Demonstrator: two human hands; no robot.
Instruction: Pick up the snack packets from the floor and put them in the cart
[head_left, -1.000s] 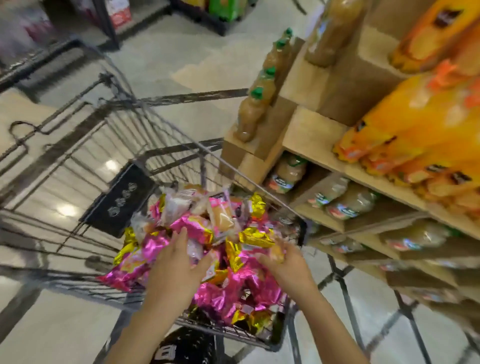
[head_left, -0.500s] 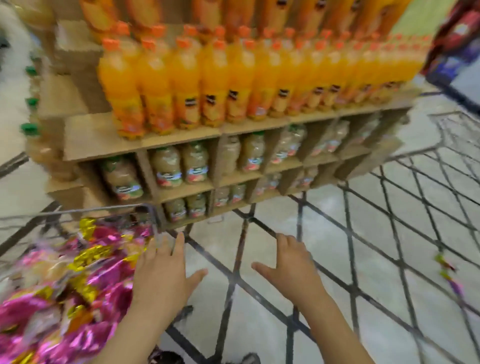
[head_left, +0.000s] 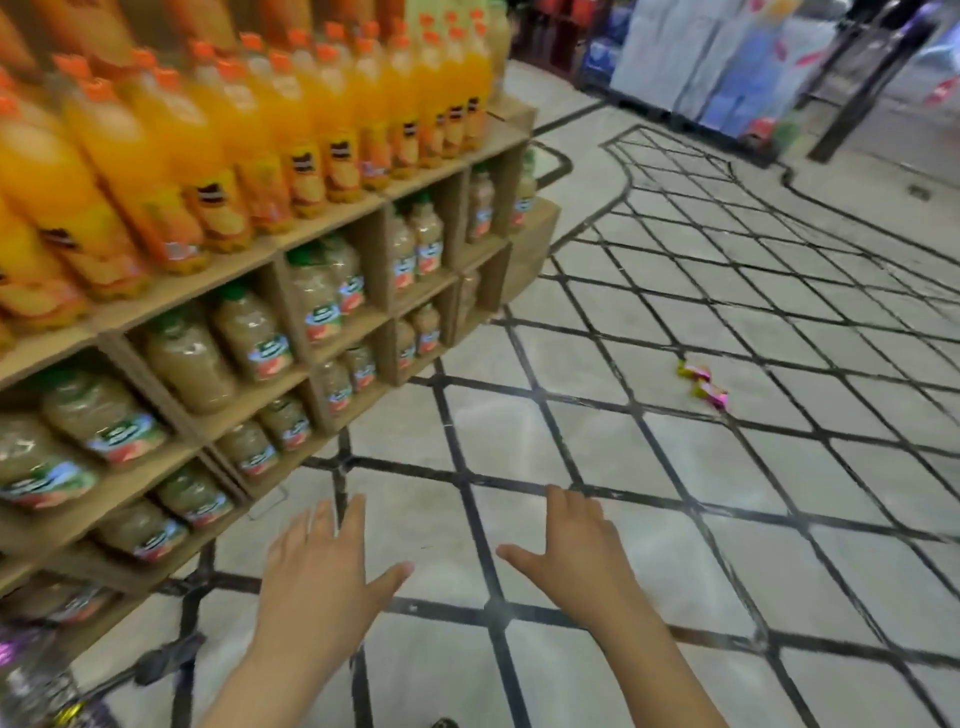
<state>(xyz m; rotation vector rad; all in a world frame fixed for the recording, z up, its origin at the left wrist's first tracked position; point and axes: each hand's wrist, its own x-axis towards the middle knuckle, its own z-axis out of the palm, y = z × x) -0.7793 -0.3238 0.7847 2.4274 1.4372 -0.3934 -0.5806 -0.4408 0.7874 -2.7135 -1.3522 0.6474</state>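
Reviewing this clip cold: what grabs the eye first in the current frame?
The rows of orange juice bottles fill the upper left shelf, with pale bottles below. Both bare hands, left hand and right hand, hover open and empty over the tiled floor. Two pink-and-yellow snack packets lie alone farther right.

I can't read a single word here. The orange bottles (head_left: 291, 130) on the top shelf carry dark labels, and the pale juice bottles (head_left: 249, 338) in the cubbies below carry green-and-red ones, but motion blur smears all the lettering. The two snack packets (head_left: 702, 383) on the floor are too small to show any print.
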